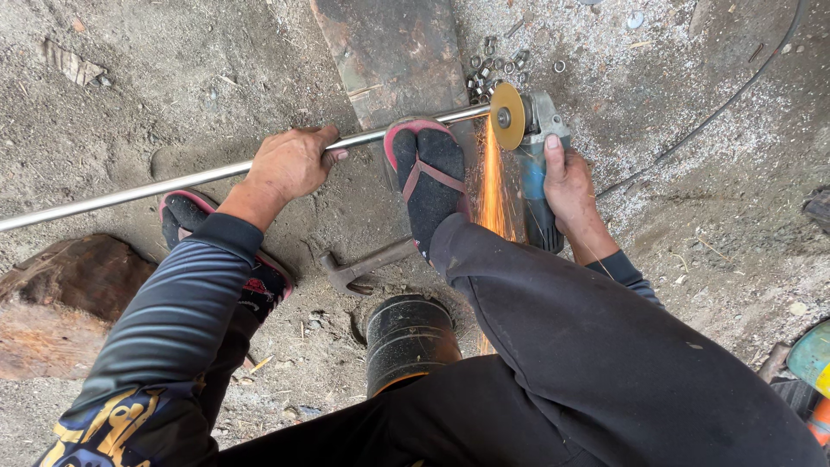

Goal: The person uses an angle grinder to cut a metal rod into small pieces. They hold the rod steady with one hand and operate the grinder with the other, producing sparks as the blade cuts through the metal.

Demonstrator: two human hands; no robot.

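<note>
Near the upper centre of the frame, the left hand (290, 163) was closed around a long metal rod (173, 182), and a sandalled foot (430, 177) pressed on it, likely to keep it from rolling. The right hand (564, 180) gripped a blue angle grinder (534, 147); its disc (507, 115) met the rod's end, throwing sparks (493, 186) down. No package or label was visible.

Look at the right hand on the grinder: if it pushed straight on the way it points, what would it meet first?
The right hand points up along the angle grinder. Straight ahead, its cutting disc already meets the metal rod; beyond, probably the loose nuts, though depth is unclear.
</note>
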